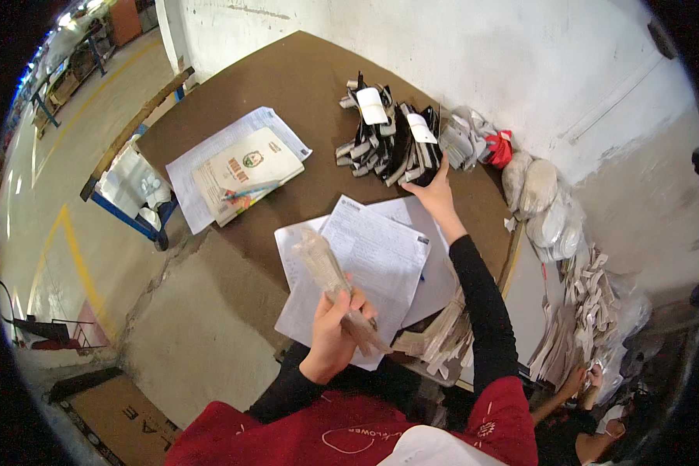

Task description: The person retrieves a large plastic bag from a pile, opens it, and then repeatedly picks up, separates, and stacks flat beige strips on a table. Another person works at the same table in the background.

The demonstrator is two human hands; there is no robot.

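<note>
My left hand (335, 330) is closed around a long bundle of beige strips (322, 260) wrapped in clear plastic, held tilted above printed paper sheets (377, 248). Farther out, my right hand (435, 198) grips the near end of a black-and-grey strip bundle (417, 159) with a white paper band. Its fingertips are partly hidden behind the bundle. Beside it on the brown table (287, 78) lies a similar banded bundle (373, 144), touching or nearly touching it.
A notebook (245, 175) with a pen on top rests on papers at the left. Light strips (462, 144), a red piece (499, 147) and bagged oval pieces (540, 190) line the wall. Another person's hands (582, 384) handle pale strips at lower right. A cardboard box (120, 419) stands lower left.
</note>
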